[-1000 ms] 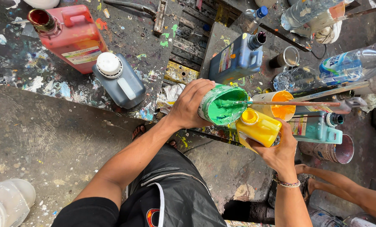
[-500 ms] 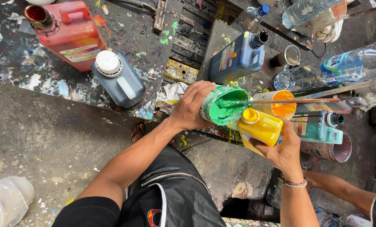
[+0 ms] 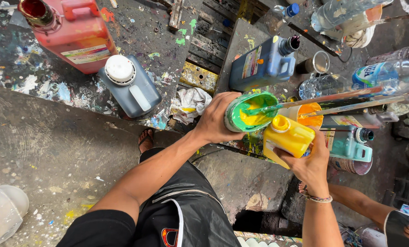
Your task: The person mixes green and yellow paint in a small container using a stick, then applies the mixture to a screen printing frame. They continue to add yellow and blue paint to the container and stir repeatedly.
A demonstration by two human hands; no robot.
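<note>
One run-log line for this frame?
left hand: holds green cup | right hand: tilts yellow jug over it | yellow paint in cup

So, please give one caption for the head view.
Left hand holds green cup; right hand tilts yellow jug over it.

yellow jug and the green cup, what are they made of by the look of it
Yellow jug: likely plastic, opaque and glossy, moulded neck. Green cup: probably thin plastic, but wet green and yellow paint coats it, so uncertain.

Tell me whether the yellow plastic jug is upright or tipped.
Tipped. The yellow plastic jug, held in the right hand, leans its open spout toward the green-coated cup in the left hand.
</note>
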